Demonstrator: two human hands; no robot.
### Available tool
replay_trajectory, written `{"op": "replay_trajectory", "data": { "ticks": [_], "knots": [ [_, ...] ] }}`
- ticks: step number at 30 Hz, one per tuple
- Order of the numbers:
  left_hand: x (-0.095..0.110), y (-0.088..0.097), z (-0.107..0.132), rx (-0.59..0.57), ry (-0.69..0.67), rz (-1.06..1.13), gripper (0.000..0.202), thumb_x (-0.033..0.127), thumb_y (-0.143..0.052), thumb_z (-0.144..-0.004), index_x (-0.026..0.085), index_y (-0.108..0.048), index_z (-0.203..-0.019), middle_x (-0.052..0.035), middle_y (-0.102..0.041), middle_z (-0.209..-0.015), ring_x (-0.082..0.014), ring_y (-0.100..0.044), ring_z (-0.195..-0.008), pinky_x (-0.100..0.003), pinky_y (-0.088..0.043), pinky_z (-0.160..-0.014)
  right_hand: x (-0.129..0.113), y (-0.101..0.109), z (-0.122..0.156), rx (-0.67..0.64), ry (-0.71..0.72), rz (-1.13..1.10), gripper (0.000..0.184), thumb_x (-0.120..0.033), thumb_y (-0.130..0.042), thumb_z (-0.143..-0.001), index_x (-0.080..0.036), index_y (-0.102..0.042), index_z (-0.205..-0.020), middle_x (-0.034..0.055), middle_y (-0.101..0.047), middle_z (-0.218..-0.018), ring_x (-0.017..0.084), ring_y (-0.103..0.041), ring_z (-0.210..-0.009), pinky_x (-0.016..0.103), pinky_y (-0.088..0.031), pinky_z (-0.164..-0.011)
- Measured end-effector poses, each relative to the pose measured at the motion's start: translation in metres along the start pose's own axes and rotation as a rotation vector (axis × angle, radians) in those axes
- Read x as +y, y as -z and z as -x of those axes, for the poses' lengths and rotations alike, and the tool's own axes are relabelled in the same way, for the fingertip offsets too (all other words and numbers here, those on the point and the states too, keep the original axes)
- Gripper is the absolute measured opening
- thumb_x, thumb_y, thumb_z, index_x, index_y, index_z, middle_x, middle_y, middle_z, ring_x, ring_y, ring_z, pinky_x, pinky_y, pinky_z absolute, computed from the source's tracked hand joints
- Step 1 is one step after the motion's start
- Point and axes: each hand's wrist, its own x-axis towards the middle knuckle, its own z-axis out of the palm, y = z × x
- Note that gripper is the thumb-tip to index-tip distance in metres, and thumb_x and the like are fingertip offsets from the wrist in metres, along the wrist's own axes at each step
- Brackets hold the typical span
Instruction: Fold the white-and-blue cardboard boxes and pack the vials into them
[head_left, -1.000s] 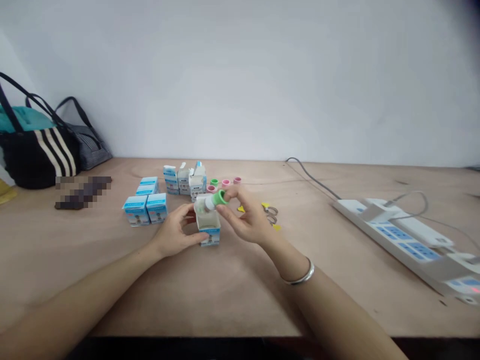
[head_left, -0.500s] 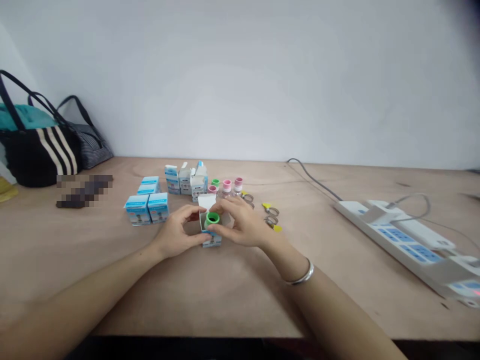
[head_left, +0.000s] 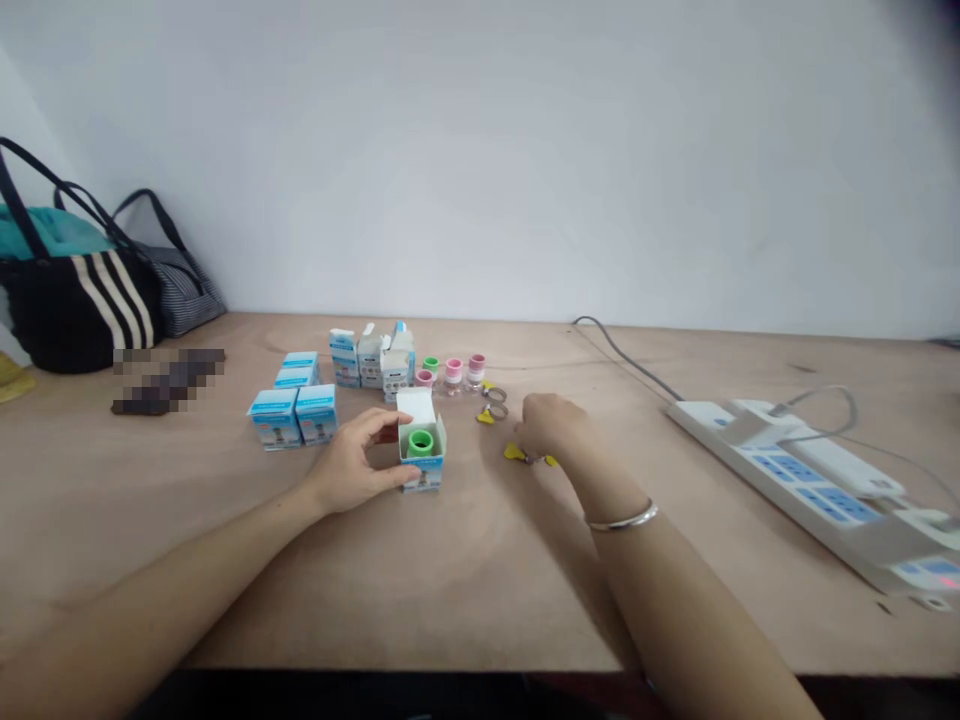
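My left hand (head_left: 367,465) is closed around the side of a small blue-and-white carton (head_left: 424,474), which stands upright with its top flap raised. Inside the carton sits a jar with a green ring-shaped rim (head_left: 421,442). To the right, my right hand (head_left: 553,425) is bent downward, its fingers pinched on a hose clamp with a yellow thumb key (head_left: 514,452); the fingers hide most of the clamp. Another yellow key (head_left: 551,461) shows just below this hand. Two more hose clamps (head_left: 495,404) with yellow keys lie to its left.
Behind the carton stand clear jars with pink rims (head_left: 454,371) and one green-rimmed jar (head_left: 430,366). Several opened cartons (head_left: 371,360) are at the back, closed cartons (head_left: 275,418) at left. A power strip (head_left: 787,480) lies right; bags (head_left: 82,300) stand far left.
My right hand has left the carton and moved right to the hose clamps. A yellow key there has shifted down and left. My left hand still holds the carton.
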Motion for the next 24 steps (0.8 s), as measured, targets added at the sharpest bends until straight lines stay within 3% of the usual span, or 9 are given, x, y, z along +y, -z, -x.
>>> {"op": "replay_trajectory", "data": {
  "ticks": [5,8,11,16,18,20,22,24],
  "knots": [
    [0.001,0.000,0.000,-0.006,-0.001,0.007,0.054,0.033,-0.076,-0.066,0.022,-0.057,-0.115,-0.0073,-0.057,-0.112,-0.0216,-0.059,-0.102,-0.040,-0.051,-0.093,0.002,0.004,0.003,-0.104,-0.031,0.031,0.010,-0.016,-0.070,-0.059,-0.018,-0.061,-0.056,0.0096,-0.063,-0.061,0.024,-0.062,-0.062,0.030,-0.044,-0.055],
    [0.000,0.000,0.000,-0.012,0.002,0.022,0.053,0.033,-0.076,-0.066,0.022,-0.056,-0.115,-0.0071,-0.057,-0.112,-0.0222,-0.059,-0.103,-0.040,-0.051,-0.093,-0.010,-0.002,0.006,-0.119,0.035,-0.030,0.006,-0.020,-0.068,-0.062,-0.019,-0.065,-0.067,0.0073,-0.065,-0.067,0.019,-0.062,-0.062,0.026,-0.043,-0.052],
    [-0.001,0.000,0.001,-0.015,0.009,0.019,0.053,0.032,-0.076,-0.066,0.022,-0.056,-0.114,-0.0069,-0.057,-0.111,-0.0222,-0.059,-0.104,-0.039,-0.050,-0.093,-0.019,-0.013,0.005,-0.085,0.067,-0.090,0.015,-0.016,-0.066,-0.062,-0.018,-0.067,-0.077,0.0086,-0.067,-0.078,0.021,-0.063,-0.069,0.025,-0.042,-0.053],
    [0.001,0.000,0.001,-0.029,-0.007,0.035,0.070,0.028,-0.073,-0.069,0.026,-0.038,-0.129,-0.0047,-0.059,-0.107,-0.0194,-0.060,-0.099,-0.038,-0.049,-0.092,-0.025,-0.017,0.005,-0.057,0.168,-0.214,0.023,-0.010,-0.061,-0.064,-0.017,-0.067,-0.085,0.0067,-0.067,-0.080,0.018,-0.062,-0.071,0.025,-0.044,-0.058],
    [0.003,0.001,0.000,-0.061,-0.041,0.001,0.068,0.026,-0.072,-0.070,0.027,-0.038,-0.129,-0.0047,-0.058,-0.108,-0.0192,-0.059,-0.099,-0.038,-0.049,-0.091,-0.027,-0.011,0.007,-0.004,0.286,-0.410,0.030,-0.014,-0.057,-0.073,-0.016,-0.063,-0.103,0.0033,-0.065,-0.076,0.014,-0.060,-0.067,0.024,-0.046,-0.060],
    [0.005,0.003,-0.002,-0.083,-0.074,-0.060,0.052,0.027,-0.071,-0.071,0.025,-0.047,-0.118,-0.0051,-0.056,-0.108,-0.0196,-0.058,-0.099,-0.036,-0.050,-0.088,-0.032,-0.004,0.012,0.093,0.451,-0.756,0.036,-0.024,-0.054,-0.082,-0.016,-0.055,-0.117,0.0010,-0.062,-0.075,0.012,-0.057,-0.063,0.025,-0.047,-0.061],
    [0.008,0.005,-0.004,-0.091,-0.099,-0.106,0.037,0.028,-0.071,-0.070,0.022,-0.053,-0.103,-0.0045,-0.056,-0.102,-0.0187,-0.057,-0.094,-0.034,-0.051,-0.083,-0.040,0.000,0.019,0.183,0.595,-1.081,0.038,-0.034,-0.053,-0.086,-0.018,-0.053,-0.120,0.0021,-0.061,-0.080,0.012,-0.056,-0.066,0.028,-0.049,-0.063],
    [0.011,0.007,-0.006,-0.095,-0.115,-0.131,0.032,0.028,-0.071,-0.070,0.021,-0.054,-0.096,-0.0036,-0.057,-0.097,-0.0173,-0.058,-0.088,-0.032,-0.052,-0.078,-0.049,0.001,0.028,0.225,0.689,-1.209,0.036,-0.039,-0.055,-0.086,-0.021,-0.055,-0.117,0.0041,-0.062,-0.088,0.013,-0.057,-0.073,0.030,-0.050,-0.069]
  ]
}}
